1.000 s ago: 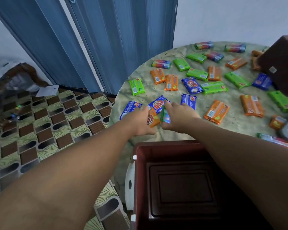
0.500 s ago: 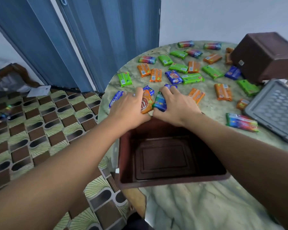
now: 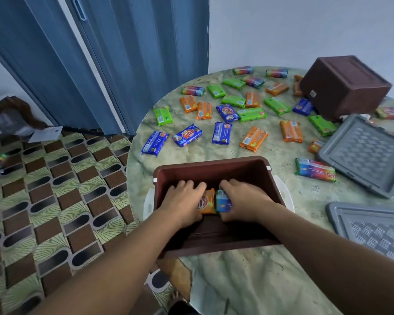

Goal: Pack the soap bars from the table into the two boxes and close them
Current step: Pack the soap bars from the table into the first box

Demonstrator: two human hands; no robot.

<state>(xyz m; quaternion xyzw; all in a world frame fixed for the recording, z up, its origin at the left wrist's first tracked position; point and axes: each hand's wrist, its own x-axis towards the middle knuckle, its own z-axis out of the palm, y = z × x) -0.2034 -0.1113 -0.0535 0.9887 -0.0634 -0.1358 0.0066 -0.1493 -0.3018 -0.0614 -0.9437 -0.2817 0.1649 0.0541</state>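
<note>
Both my hands are down inside the open brown box (image 3: 210, 163) at the near edge of the round table. My left hand (image 3: 182, 202) grips an orange soap bar (image 3: 207, 202). My right hand (image 3: 243, 201) grips a blue-green soap bar (image 3: 223, 201). The two bars stand side by side near the box floor. Several soap bars in blue, orange, green and rainbow wrappers lie spread over the table (image 3: 271, 276) beyond the box, such as a blue bar (image 3: 187, 135). A second brown box (image 3: 344, 85) lies overturned at the far right.
Two grey lids lie on the right: one (image 3: 364, 155) beyond a rainbow bar (image 3: 315, 169), another (image 3: 373, 228) nearer me. The box sits at the table's left edge over a patterned floor. A blue folding door (image 3: 114, 53) stands behind on the left.
My hands gathered soap bars from the table, drew them toward me and lowered them into the brown box. The view shifted back, showing more of the table and lids.
</note>
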